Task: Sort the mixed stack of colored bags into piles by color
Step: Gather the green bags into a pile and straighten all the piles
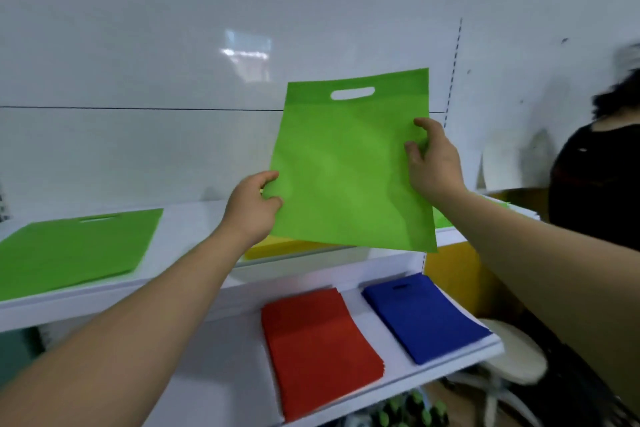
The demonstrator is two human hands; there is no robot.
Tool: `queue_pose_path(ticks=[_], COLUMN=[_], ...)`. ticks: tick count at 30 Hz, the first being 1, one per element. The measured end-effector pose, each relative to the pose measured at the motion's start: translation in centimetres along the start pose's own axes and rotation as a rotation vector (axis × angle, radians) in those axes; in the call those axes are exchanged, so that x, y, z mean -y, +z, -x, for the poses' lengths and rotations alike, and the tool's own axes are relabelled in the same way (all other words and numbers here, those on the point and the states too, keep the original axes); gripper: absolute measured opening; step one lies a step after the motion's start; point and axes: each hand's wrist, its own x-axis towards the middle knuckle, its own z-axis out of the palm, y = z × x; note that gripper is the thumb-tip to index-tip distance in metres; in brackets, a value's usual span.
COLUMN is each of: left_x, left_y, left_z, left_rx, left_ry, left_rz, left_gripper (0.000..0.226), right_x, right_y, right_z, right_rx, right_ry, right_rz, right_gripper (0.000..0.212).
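A green bag (349,166) with a cut-out handle hangs upright in the air above the upper shelf. My left hand (251,210) pinches its lower left edge, and my right hand (433,163) pinches its right edge. A pile of green bags (72,246) lies flat at the left of the upper shelf (194,229). A yellow bag (277,246) shows under the held one. On the lower shelf (398,388) lie a red pile (318,347) and a blue pile (422,315). A strip of green (441,218) peeks out behind my right forearm.
A white wall panel (207,62) backs the shelves. A person in a dark top (599,180) stands at the right edge. A white round stool (512,354) is below them, and a yellow panel (453,274) stands beside the lower shelf.
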Motion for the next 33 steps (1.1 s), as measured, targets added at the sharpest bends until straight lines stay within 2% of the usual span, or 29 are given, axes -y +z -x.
queue_pose_path(ticks=[7, 13, 28, 33], left_x=[-5.8, -8.3, -8.1, -6.5], left_y=[13.3, 20.3, 28.4, 29.6], left_z=[0.6, -0.6, -11.6, -12.4], left_rx=[0.11, 0.181, 0.173, 0.229], left_ry=[0.091, 0.123, 0.017, -0.091], left_rz=[0.023, 0.004, -0.027, -0.101], left_gripper=[0.051, 0.049, 0.051, 0.058], right_x=[-9.8, -15.9, -26.5, -29.4], right_y=[-10.6, -14.2, -6.6, -3.3], right_z=[-1.1, -2.8, -13.9, -16.5], right_rx=[-0.057, -0.091, -0.001, 0.116], right_ry=[0.13, 0.2, 0.224, 0.195], right_rz=[0.116, 0.157, 0.149, 0.126], right_gripper=[0.04, 0.041, 0.04, 0.043])
